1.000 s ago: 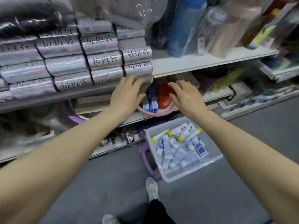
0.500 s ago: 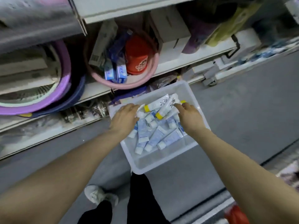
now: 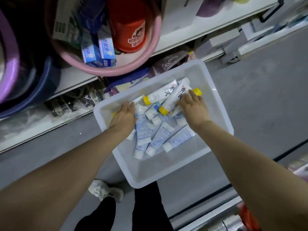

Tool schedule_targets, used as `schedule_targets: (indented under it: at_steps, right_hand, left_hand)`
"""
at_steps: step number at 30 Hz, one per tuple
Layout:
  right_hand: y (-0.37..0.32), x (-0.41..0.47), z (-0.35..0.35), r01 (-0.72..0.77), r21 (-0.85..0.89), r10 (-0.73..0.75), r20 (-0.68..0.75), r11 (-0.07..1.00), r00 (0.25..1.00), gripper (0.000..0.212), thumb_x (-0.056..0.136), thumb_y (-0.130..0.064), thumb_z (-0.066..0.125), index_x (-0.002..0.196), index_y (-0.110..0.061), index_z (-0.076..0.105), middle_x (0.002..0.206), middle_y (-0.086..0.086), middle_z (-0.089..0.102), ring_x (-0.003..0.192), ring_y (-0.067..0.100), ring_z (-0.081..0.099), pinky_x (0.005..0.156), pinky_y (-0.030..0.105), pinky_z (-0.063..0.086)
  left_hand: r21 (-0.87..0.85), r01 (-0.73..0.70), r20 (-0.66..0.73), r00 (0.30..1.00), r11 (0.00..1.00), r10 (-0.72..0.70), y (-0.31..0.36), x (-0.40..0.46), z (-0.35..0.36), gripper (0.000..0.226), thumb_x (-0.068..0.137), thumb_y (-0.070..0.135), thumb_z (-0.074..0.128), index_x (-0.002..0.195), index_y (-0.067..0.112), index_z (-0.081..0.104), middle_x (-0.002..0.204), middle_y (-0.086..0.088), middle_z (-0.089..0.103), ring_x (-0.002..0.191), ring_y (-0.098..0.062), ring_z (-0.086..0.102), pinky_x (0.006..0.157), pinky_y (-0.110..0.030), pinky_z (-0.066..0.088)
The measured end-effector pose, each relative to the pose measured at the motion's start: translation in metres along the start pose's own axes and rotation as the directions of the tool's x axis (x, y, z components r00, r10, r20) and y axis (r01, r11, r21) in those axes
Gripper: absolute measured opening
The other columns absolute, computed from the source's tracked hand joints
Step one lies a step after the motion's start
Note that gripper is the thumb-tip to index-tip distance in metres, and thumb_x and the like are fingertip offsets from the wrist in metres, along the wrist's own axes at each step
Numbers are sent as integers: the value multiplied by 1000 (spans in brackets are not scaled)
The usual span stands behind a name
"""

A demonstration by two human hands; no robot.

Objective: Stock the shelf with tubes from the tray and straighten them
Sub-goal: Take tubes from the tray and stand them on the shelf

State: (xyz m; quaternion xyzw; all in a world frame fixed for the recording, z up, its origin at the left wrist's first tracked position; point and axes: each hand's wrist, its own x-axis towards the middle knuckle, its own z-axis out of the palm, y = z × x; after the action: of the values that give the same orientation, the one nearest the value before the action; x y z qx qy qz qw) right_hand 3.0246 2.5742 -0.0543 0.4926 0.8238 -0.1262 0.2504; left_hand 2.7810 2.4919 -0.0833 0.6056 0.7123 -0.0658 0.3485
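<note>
Both hands are in the tray (image 3: pixel 221 114) of tubes.
The left hand (image 3: pixel 124 116) lies flat on small tubes (image 3: pixel 141 129); the right hand (image 3: pixel 193 105) curls its fingers over a yellow-capped tube (image 3: pixel 175 99).

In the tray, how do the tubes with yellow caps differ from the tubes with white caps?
The yellow-capped tubes are longer and thicker than the white-capped tubes. The yellow-capped tubes are white with large dark characters; the white-capped tubes are pale blue with small print. The yellow-capped tubes lie at the far side of the tray, under the right hand; the white-capped tubes lie nearer, between both hands. All lie flat and loose in the same tray.
</note>
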Motion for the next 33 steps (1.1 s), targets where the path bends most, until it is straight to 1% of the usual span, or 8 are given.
schedule_targets:
  at_steps: [4,6,12,15,19,26,30,33]
  right_hand:
    - [-3,4,15,23,-37,-31,-222,999,975,26,74,-2,59,99,-7,68,104,18,62,112,41,57,93,47,45]
    - [-6,4,15,39,-60,-53,-249,997,967,26,71,-5,49,90,-7,67,93,16,62,96,38,61,84,45,48]
    - [-17,13,13,29,-153,-72,-280,988,957,16,62,0,56,70,-13,61,70,8,57,67,28,57,68,35,46]
    - [-28,10,16,42,-100,-56,-135,994,989,12,82,-24,66,91,-17,65,85,7,67,82,29,63,82,37,42]
    - [-46,-9,28,7,51,-11,62,999,998,32,101,-35,39,123,-12,44,115,9,62,103,33,61,76,36,36]
    - [-47,-36,15,-122,373,117,37,920,992,28,101,-30,41,112,-4,43,108,22,62,95,41,61,67,38,34]
    - [-57,-53,-20,-179,503,220,-23,846,975,36,100,-29,43,128,-6,36,108,23,64,97,44,59,72,42,41]
    - [-73,-72,-51,-139,550,252,-135,824,958,56,98,-26,48,147,-18,21,103,17,65,91,40,60,67,39,38]
  left_hand:
    - [-1,45,-9,999,999,-45,0,4,10,62,94,10,52,149,9,22,141,-18,29,115,-41,45,99,-44,37]
    - [-1,48,3,999,999,-48,-1,4,12,58,94,9,49,147,9,24,135,-18,31,110,-41,45,99,-47,38]
    - [-7,41,-9,999,999,-41,-6,8,19,61,86,5,58,142,11,34,130,-19,41,111,-39,44,94,-48,42]
    - [50,58,18,998,997,-59,-5,5,23,56,85,10,62,135,10,37,123,-18,54,107,-37,48,92,-43,41]
    - [-71,133,102,987,988,-126,2,-6,24,61,86,3,58,138,16,29,120,-18,41,95,-42,55,79,-44,45]
    - [-242,88,154,987,966,-51,18,-35,3,72,94,10,39,148,43,5,116,-11,36,86,-30,44,81,-38,42]
    - [-353,74,118,992,933,-33,19,-65,-28,69,92,8,32,143,52,18,116,-8,40,91,-33,52,77,-36,44]
    - [-383,48,43,998,923,-34,12,-91,-55,57,93,9,33,138,42,37,124,-13,47,103,-33,53,79,-30,37]
